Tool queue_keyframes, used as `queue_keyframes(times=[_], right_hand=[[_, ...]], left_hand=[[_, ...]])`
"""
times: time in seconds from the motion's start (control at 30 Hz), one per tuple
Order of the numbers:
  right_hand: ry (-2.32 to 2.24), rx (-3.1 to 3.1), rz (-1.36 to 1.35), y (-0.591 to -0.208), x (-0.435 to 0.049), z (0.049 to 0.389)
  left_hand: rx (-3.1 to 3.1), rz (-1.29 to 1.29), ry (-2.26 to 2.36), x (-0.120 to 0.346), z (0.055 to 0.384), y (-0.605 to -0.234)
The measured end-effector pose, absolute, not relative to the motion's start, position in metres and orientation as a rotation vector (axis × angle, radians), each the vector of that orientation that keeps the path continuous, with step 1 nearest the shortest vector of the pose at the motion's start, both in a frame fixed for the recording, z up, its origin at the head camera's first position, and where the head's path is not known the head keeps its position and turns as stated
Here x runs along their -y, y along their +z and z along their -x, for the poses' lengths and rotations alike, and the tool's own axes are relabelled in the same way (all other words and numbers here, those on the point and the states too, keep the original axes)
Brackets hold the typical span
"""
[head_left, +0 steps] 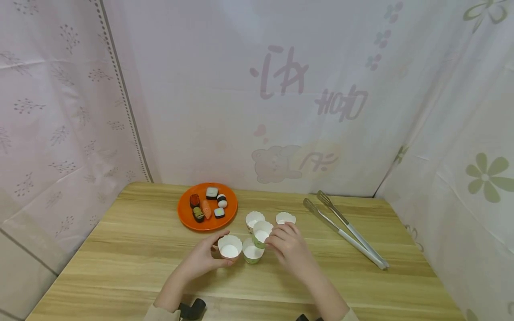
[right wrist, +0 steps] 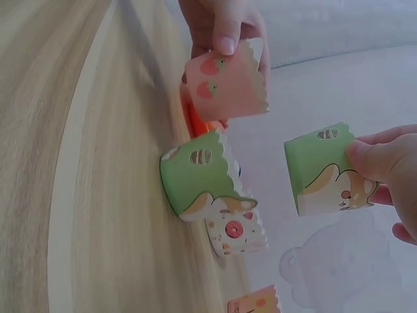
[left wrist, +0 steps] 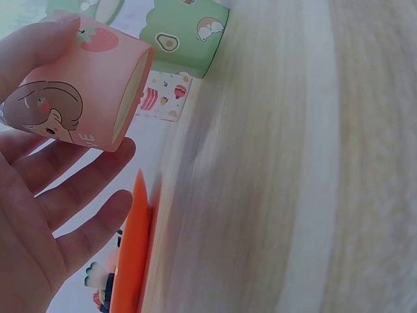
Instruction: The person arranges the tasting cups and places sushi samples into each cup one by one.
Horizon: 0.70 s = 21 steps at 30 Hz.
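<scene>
1. Nearest us, our left hand (head_left: 202, 257), grip spread cup-wide, holds a pink cup (head_left: 230, 247) near-right of the orange plate (head_left: 206, 227).
2. Our right hand (head_left: 291, 248), grip narrow, pinches a green cup (head_left: 262, 232) right of the plate.
3. That plate bears six sushi-like pieces (head_left: 206, 209).
</scene>
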State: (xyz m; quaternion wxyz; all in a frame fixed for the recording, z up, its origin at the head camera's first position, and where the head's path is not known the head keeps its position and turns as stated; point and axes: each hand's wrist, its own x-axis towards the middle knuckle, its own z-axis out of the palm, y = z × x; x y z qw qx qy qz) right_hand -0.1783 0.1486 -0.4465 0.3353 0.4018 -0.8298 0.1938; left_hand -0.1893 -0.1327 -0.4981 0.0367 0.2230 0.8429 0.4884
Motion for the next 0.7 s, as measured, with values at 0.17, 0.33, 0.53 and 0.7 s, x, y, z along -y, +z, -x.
queue_keyframes(times=[0.17, 0.33, 0.53, 0.7], right_hand=[[0.525, 2.196, -1.015, -0.448, -0.154, 0.176], [0.503, 2.210, -0.976, -0.454, -0.161, 0.176], [0.503, 2.200, -0.952, -0.461, -0.168, 0.177], [0.513, 2.206, -0.930, -0.466, -0.173, 0.176]], left_hand=[[-2.596, -0.675, 1.496, 0.133, 0.189, -0.498], [-2.600, -0.675, 1.490, 0.133, 0.188, -0.498], [-2.600, -0.668, 1.489, 0.134, 0.189, -0.498], [-2.594, -0.661, 1.494, 0.134, 0.189, -0.497]])
